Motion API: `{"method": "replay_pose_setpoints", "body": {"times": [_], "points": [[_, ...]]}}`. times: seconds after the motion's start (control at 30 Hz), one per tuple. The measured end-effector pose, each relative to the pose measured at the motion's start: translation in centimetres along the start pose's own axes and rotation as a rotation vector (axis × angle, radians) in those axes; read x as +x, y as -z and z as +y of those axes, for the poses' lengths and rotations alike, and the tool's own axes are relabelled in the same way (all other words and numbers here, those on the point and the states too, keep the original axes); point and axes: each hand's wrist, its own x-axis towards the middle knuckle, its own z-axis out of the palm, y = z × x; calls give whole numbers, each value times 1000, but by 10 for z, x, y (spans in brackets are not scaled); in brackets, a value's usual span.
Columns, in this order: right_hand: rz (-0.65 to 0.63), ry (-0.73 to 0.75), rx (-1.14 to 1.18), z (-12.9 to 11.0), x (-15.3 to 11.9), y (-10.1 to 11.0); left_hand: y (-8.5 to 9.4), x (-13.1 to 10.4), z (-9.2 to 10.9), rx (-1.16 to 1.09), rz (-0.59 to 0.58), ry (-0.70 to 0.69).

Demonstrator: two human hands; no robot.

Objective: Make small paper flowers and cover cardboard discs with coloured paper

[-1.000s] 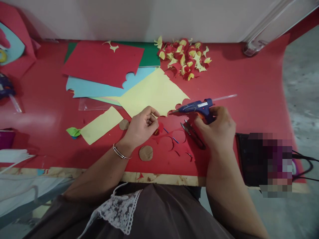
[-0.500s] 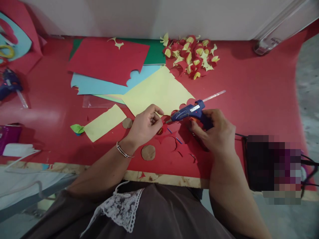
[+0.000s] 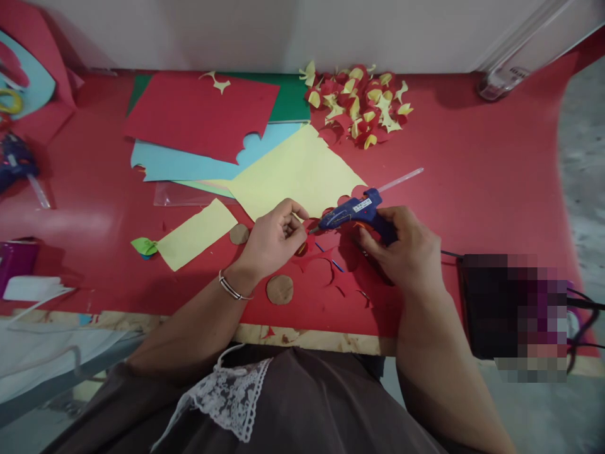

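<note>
My right hand (image 3: 410, 249) is wrapped round the handle of a blue hot glue gun (image 3: 352, 211), with a clear glue stick (image 3: 401, 180) poking out of its back. The gun's nozzle points left, right beside the fingertips of my left hand (image 3: 276, 236). That hand is closed in a pinch by small red paper pieces; what its fingers hold is largely hidden. Cut red paper scraps (image 3: 319, 271) lie below the nozzle. Near my left wrist is a brown round disc (image 3: 280, 289), and a second disc (image 3: 239, 234) lies left of the hand.
Yellow paper (image 3: 288, 170), blue paper (image 3: 184, 161) and red paper (image 3: 203, 113) overlap behind my hands. A pile of red and yellow paper pieces (image 3: 357, 104) is at the back. Another glue gun (image 3: 16, 161) lies far left; a dark box (image 3: 486, 302) with cables sits right.
The glue gun and my right hand have shifted slightly left, bringing the nozzle a little closer to my left fingertips. My left hand stays almost in place. The whole view has drifted slightly.
</note>
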Motion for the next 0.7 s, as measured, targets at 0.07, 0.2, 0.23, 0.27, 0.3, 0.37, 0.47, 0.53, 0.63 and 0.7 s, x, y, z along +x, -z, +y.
{"method": "replay_pose_setpoints", "body": {"times": [0.07, 0.2, 0.23, 0.27, 0.3, 0.37, 0.47, 0.53, 0.63, 0.7], "points": [[-7, -3, -1, 1, 0, 0, 0, 0, 0, 10, 2, 1], [-17, 3, 9, 3, 0, 0, 0, 1, -1, 27, 6, -3], [-17, 7, 15, 3, 0, 0, 0, 1, -1, 27, 6, -5], [-17, 12, 20, 4, 0, 0, 1, 1, -1, 26, 7, -9], [-17, 16, 25, 4, 0, 0, 1, 1, -2, 25, 6, -13], [-17, 22, 30, 5, 0, 1, 0, 0, -2, 26, 6, -17], [-21, 26, 32, 4, 0, 2, 0, 0, -2, 24, 9, -16], [-30, 31, 32, 4, 0, 3, 0, 1, -3, 27, 12, -21], [-41, 32, 33, 3, 0, 4, 0, 2, -5, 44, 20, -20], [-42, 28, 35, 2, 0, 5, 0, 2, -6, 54, 25, -19]]}}
